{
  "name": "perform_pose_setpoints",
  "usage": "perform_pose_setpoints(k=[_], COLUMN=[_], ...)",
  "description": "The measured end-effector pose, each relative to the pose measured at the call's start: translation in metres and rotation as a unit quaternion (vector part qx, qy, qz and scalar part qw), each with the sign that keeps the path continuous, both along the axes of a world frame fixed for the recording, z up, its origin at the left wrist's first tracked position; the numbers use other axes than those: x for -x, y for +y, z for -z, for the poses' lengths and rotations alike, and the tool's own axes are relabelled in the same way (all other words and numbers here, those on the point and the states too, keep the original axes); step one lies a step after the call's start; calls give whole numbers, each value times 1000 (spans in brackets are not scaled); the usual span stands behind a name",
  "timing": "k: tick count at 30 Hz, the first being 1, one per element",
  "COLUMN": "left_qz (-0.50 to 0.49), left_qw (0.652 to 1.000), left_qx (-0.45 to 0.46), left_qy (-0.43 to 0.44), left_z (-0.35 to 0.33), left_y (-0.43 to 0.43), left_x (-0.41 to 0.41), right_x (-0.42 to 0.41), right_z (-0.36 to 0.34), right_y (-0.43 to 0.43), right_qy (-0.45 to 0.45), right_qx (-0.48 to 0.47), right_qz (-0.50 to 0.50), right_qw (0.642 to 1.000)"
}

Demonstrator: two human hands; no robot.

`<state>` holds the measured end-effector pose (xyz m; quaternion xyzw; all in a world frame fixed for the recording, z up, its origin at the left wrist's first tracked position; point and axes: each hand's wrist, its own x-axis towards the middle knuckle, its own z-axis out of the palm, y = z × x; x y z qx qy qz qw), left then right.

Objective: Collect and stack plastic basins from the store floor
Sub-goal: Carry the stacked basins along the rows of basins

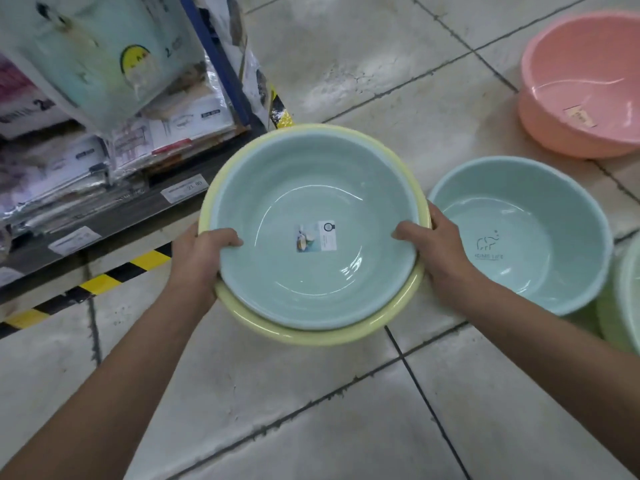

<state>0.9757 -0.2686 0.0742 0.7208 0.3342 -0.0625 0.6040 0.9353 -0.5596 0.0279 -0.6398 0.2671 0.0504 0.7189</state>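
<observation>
basin stack (313, 188) is clasped rim-side by left grip (199, 259) and right grip (437, 249) | elephant-print basin (526, 209) is seen just beside right grip

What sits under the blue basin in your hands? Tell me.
The blue basin nests inside a yellow basin, whose rim shows around it. The left hand and right hand grip the rims. The yellow basin's inside is covered.

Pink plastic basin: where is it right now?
In the head view, the round pink plastic basin sits on the tiled floor at upper right, beyond the pale blue elephant-logo plastic basin.
</observation>
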Motion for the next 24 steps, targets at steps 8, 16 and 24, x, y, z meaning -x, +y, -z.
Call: perform_pose_setpoints(k=[8, 16, 24], left_qz=[94, 186, 214], left_qw=[992, 972, 963], left_qx=[53, 120, 166], left_qy=[-71, -81, 2], left_z=[-49, -39, 21], left_y=[-99, -231, -293], left_x=[-51, -63, -42], right_x=[-18, 20, 63], right_z=[-53, -62, -27], right_y=[-81, -196, -242], right_qy=[-18, -52, -32], right_qx=[-5, 26, 65], right_qz=[154, 267, 299], right_qw=[988, 962, 951])
